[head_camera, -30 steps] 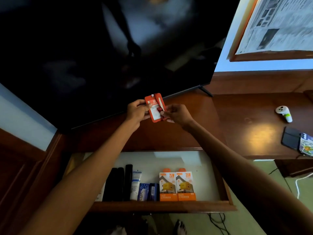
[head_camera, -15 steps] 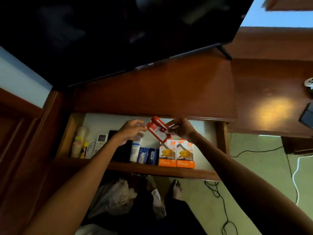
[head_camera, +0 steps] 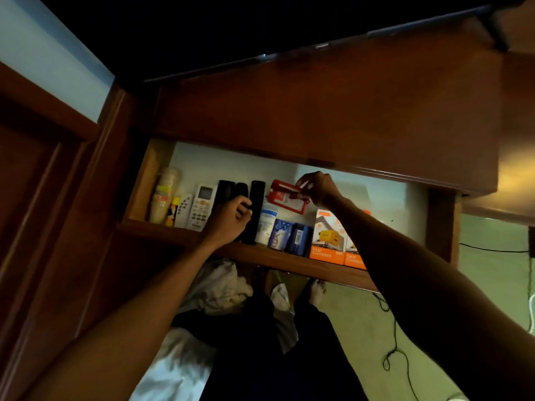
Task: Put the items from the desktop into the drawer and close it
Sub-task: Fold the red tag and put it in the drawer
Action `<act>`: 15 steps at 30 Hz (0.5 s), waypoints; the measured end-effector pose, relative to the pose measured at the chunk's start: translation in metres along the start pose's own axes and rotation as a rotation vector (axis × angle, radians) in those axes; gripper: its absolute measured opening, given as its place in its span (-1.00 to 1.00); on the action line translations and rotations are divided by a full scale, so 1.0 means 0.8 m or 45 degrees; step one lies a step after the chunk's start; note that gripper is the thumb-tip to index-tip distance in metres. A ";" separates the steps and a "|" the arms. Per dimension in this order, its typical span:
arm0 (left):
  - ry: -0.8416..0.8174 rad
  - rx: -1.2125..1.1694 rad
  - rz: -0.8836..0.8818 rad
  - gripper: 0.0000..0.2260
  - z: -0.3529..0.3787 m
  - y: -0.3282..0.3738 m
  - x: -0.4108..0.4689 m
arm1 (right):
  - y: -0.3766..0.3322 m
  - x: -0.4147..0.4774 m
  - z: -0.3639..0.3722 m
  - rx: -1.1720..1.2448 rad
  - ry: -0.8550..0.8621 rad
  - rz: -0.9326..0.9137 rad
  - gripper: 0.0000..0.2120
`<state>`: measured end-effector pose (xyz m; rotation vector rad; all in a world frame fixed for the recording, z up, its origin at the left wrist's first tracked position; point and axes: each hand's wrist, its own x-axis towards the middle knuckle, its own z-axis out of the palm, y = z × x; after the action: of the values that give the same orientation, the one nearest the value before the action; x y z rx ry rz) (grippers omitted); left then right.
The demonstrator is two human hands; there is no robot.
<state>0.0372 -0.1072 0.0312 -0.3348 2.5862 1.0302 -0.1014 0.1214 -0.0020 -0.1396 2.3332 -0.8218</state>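
The wooden drawer (head_camera: 278,260) stands pulled out under the desktop (head_camera: 318,111). My right hand (head_camera: 318,188) pinches a red packet (head_camera: 285,196) and holds it low over the drawer's white floor, behind a white tube (head_camera: 266,224). My left hand (head_camera: 231,217) hovers with loosely curled fingers over black remotes (head_camera: 256,198) and holds nothing. Two orange charger boxes (head_camera: 328,237) stand at the drawer's front right, partly hidden by my right forearm.
In the drawer's left part lie white remotes (head_camera: 201,206) and a stack of paper cups (head_camera: 163,198). Small blue packs (head_camera: 286,235) sit by the tube. A dark screen (head_camera: 260,24) fills the top. Cables (head_camera: 390,357) trail on the floor.
The red packet has come down from above the desktop into the drawer, held by my right hand alone. My left hand let go and shifted left over the black remotes.
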 end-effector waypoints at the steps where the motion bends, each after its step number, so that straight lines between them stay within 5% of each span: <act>1: -0.015 0.004 0.025 -0.80 -0.001 -0.004 0.004 | 0.001 0.005 0.002 -0.032 -0.015 0.013 -0.75; 15: -0.174 0.077 0.105 -0.75 0.001 -0.020 0.013 | 0.025 -0.005 0.017 -0.414 0.072 -0.030 -0.65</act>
<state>0.0337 -0.1191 0.0167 -0.1387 2.5201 0.9641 -0.0877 0.1309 -0.0196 -0.2856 2.5080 -0.4565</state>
